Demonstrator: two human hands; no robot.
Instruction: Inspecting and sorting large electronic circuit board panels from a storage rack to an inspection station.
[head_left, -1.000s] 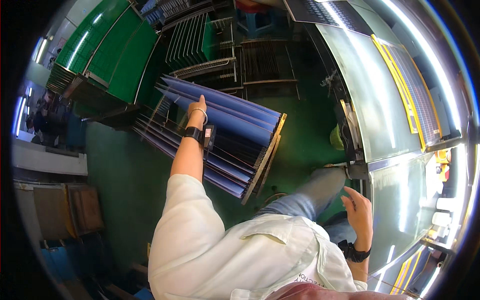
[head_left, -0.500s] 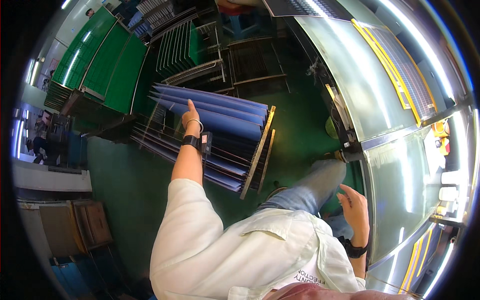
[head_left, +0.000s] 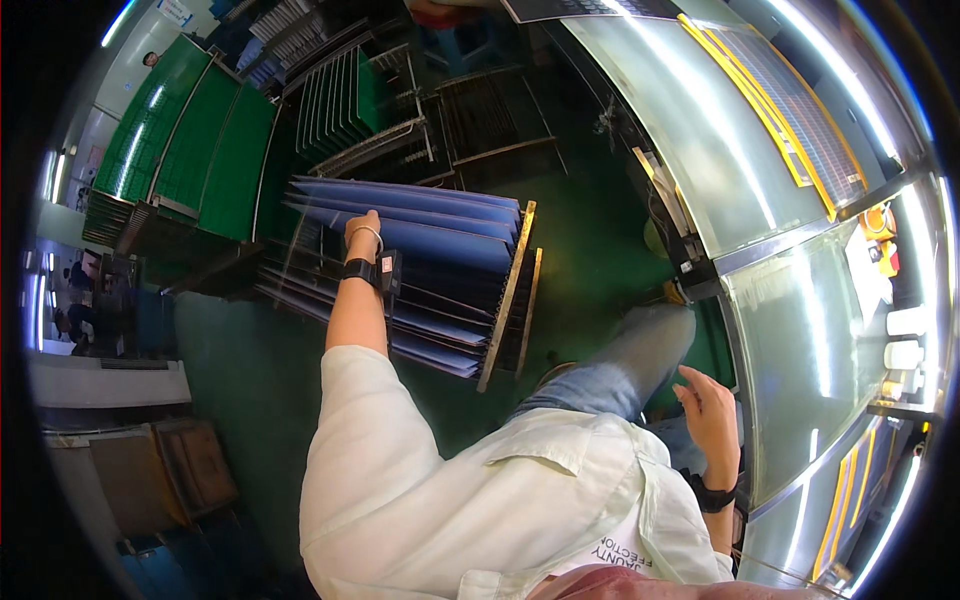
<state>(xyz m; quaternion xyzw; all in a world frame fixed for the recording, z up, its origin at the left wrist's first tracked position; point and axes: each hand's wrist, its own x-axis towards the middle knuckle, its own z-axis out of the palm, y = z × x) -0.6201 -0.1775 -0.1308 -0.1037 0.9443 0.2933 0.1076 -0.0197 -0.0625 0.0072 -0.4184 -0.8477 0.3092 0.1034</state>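
My left hand (head_left: pixel 361 235) reaches out to a rack (head_left: pixel 505 300) of thin blue panels (head_left: pixel 440 240) standing on edge, and its fingers rest on the top edge of one panel. A black band sits on that wrist. My right hand (head_left: pixel 706 408) hangs open at my side, next to my raised knee and the edge of a long metal machine table (head_left: pixel 790 300). It holds nothing and also wears a black wrist strap.
Green racks (head_left: pixel 190 150) with more upright plates stand behind the blue panels. The floor (head_left: pixel 250 380) is green. A cardboard box (head_left: pixel 190 465) lies at the lower left. The metal conveyor line with a dark panel (head_left: pixel 800 110) runs along the right.
The rack of blue panels has drifted slightly right and down in the view as my head moved. My left hand stays on the panels; my right hand has risen a little.
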